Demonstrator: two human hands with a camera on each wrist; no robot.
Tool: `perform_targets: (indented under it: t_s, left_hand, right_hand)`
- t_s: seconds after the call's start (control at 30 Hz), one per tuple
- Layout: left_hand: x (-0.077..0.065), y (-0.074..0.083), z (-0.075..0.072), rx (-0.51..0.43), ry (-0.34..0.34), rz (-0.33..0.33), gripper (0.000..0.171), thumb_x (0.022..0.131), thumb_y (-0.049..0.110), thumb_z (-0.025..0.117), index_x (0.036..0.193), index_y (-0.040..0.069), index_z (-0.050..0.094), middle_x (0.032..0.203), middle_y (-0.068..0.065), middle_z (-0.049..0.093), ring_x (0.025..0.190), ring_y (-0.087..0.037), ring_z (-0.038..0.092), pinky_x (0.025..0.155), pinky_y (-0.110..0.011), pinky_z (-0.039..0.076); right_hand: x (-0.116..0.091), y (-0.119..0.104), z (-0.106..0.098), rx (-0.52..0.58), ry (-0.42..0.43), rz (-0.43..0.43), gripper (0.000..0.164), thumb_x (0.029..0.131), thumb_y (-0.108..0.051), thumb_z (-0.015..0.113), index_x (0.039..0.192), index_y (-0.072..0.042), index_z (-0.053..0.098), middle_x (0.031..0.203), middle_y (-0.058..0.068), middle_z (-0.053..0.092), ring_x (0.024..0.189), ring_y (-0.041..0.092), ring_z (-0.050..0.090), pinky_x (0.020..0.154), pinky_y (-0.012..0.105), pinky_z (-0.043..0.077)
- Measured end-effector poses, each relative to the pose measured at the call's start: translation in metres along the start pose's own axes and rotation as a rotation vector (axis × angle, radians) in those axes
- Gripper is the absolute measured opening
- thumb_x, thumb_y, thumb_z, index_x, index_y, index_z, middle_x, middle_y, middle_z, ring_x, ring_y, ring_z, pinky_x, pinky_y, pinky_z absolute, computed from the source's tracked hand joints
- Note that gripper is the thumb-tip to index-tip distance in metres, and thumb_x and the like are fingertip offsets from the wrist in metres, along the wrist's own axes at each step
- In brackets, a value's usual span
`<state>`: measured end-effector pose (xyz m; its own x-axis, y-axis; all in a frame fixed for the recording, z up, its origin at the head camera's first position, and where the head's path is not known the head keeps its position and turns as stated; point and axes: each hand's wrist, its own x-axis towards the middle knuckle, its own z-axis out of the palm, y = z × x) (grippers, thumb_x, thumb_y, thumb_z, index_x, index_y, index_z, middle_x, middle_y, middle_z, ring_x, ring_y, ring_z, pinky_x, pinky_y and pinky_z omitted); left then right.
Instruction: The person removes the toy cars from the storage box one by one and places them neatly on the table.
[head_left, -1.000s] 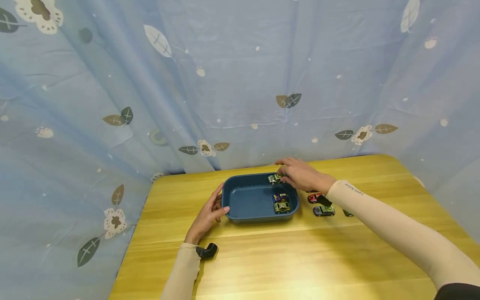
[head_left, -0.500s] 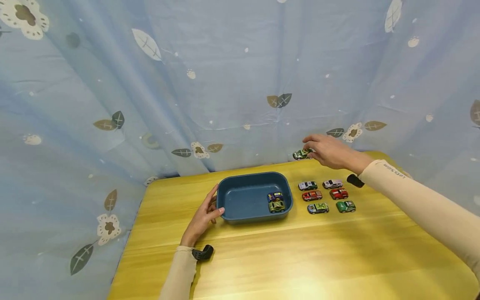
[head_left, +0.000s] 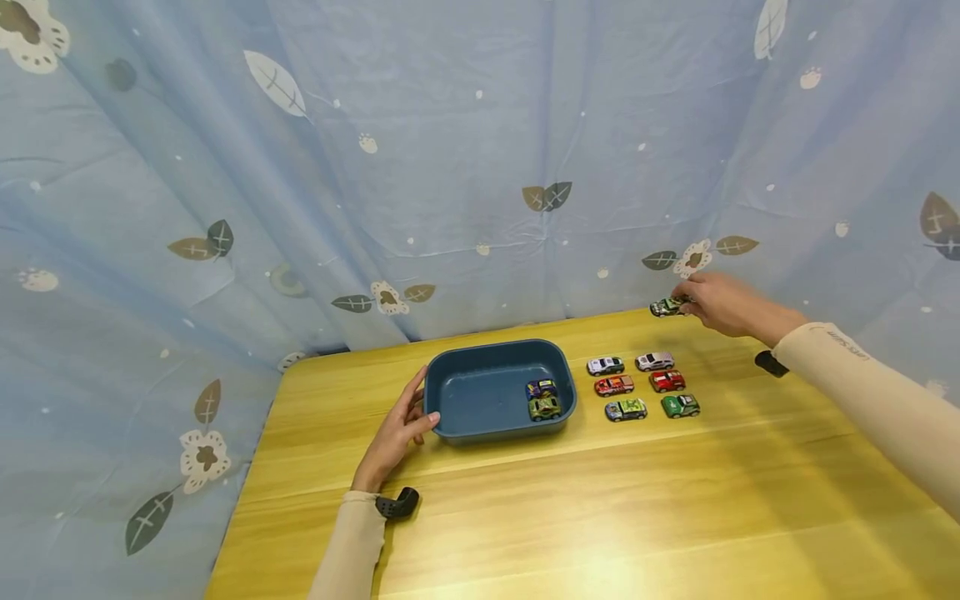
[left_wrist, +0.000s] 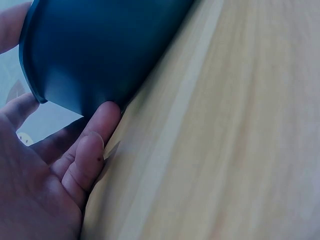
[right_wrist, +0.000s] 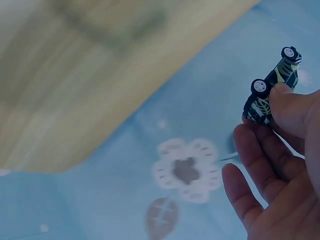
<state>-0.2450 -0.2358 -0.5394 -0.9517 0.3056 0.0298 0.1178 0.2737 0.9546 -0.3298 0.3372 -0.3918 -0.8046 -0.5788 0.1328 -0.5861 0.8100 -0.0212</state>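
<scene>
My right hand [head_left: 723,302] pinches a black, green and white toy car [right_wrist: 270,90] between thumb and fingers, raised in front of the curtain beyond the table's back edge. My left hand [head_left: 392,442] holds the left end of a blue rectangular plastic tub [head_left: 480,427], its thumb at the front-left rim. The left wrist view shows the fingers [left_wrist: 95,132] against the tub's outer wall. Inside the tub, on its right side, a purple-blue toy car [head_left: 540,388] sits behind an olive-green one [head_left: 544,408].
Right of the tub, toy cars stand in two columns: white-green [head_left: 605,366], orange-red [head_left: 613,385] and blue-green [head_left: 626,409], then silver-white [head_left: 655,361], red [head_left: 667,381] and green [head_left: 680,406]. They stand on a wooden table [head_left: 525,517] against a patterned blue curtain [head_left: 450,167].
My right hand has lifted the black-green car out of the tub's back right corner and carried it right, past the cars on the table. The left hand stays at the tub.
</scene>
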Motion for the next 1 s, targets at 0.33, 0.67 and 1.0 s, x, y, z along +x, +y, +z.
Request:
perform_targets:
  t_s: [0.33,0.67,1.0]
  left_hand:
    - [0.000,0.001,-0.003,-0.007,0.006,0.003,0.080,0.106,0.019,0.064,0.171,0.037,0.020,0.167,-0.020,0.037,0.091,-0.021,0.057,0.069,-0.031,0.051]
    - [0.001,0.001,-0.002,0.000,0.013,0.003,0.080,0.105,0.022,0.066,0.171,0.037,0.022,0.167,-0.020,0.037,0.089,-0.021,0.057,0.069,-0.030,0.051]
    - [-0.001,0.001,0.001,-0.009,0.006,0.008,0.079,0.106,0.018,0.064,0.171,0.037,0.022,0.166,-0.021,0.040,0.089,-0.021,0.057,0.068,-0.031,0.051]
  right_hand:
    - [-0.035,0.029,0.029,-0.060,-0.046,0.047,0.020,0.092,0.000,0.078,0.111,0.005,0.074,0.099,0.015,0.071,0.092,0.037,0.070,0.083,0.055,0.058]
    - [-0.058,0.038,0.066,-0.028,-0.052,0.032,0.021,0.087,0.002,0.081,0.107,0.005,0.074,0.094,0.015,0.070,0.085,0.035,0.070,0.080,0.053,0.060]
    - [-0.067,0.036,0.081,0.007,-0.063,0.078,0.023,0.089,0.003,0.077,0.111,0.004,0.072,0.098,0.016,0.069,0.089,0.038,0.069,0.083,0.057,0.059]
